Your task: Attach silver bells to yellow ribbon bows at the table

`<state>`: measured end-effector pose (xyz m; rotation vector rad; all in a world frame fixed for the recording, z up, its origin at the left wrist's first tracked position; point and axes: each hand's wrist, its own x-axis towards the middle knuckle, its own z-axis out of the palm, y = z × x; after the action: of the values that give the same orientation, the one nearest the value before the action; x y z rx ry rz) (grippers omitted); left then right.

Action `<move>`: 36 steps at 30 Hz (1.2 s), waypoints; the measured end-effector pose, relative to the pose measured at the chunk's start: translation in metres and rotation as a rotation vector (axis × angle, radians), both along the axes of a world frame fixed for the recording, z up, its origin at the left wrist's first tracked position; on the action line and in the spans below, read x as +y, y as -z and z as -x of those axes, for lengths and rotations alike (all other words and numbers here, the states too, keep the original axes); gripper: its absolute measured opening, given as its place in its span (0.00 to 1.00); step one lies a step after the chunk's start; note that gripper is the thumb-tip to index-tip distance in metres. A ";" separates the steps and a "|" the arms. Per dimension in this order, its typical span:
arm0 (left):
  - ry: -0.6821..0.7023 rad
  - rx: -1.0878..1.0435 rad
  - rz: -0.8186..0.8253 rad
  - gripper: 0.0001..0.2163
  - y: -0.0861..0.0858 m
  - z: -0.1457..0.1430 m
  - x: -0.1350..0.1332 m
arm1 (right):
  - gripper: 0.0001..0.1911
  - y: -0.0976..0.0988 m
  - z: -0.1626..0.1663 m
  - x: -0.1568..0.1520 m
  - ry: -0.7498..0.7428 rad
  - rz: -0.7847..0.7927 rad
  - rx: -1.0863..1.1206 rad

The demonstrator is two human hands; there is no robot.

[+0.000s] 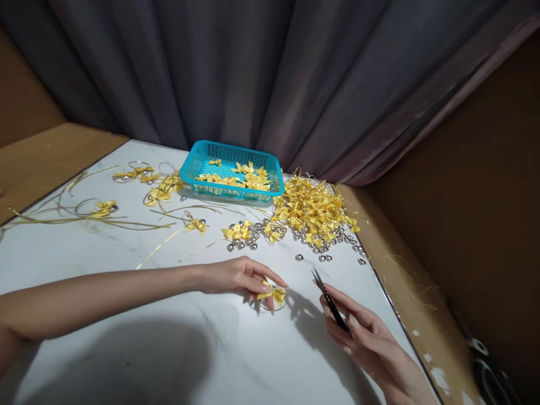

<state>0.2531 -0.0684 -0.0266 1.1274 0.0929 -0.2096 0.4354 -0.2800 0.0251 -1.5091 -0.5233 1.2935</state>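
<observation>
Near the middle of the table, my left hand [247,278] has its fingers closed on a yellow ribbon bow [277,295] with a loop of gold cord [274,309] below it. My right hand [358,332], to the right, grips black tweezers [333,306] whose thin tips point up and away, apart from the bow. Beyond the hands lie silver heart-shaped beads [299,257], scattered loosely. A few more yellow bows [237,230] rest among beads behind my left hand.
A turquoise basket [232,196] holding yellow bows stands at the back. Right of it is a heap of bows with cords [312,205]. Loose gold cords [97,219] and corded bows spread over the left. A dark curtain [228,73] hangs behind the white table [169,343].
</observation>
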 end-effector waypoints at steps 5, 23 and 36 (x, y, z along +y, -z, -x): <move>-0.033 0.009 -0.041 0.18 0.001 -0.001 -0.001 | 0.17 -0.006 0.020 0.011 -0.028 0.104 -0.324; -0.056 -0.074 -0.122 0.19 0.007 -0.002 -0.006 | 0.19 0.000 0.038 0.038 -0.123 0.246 -0.502; -0.078 -0.007 -0.137 0.22 0.004 -0.001 -0.005 | 0.17 0.009 0.049 0.036 -0.137 0.143 -0.639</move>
<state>0.2539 -0.0739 -0.0311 1.2582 0.1468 -0.1311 0.3867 -0.2442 0.0156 -2.0415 -0.9696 0.9420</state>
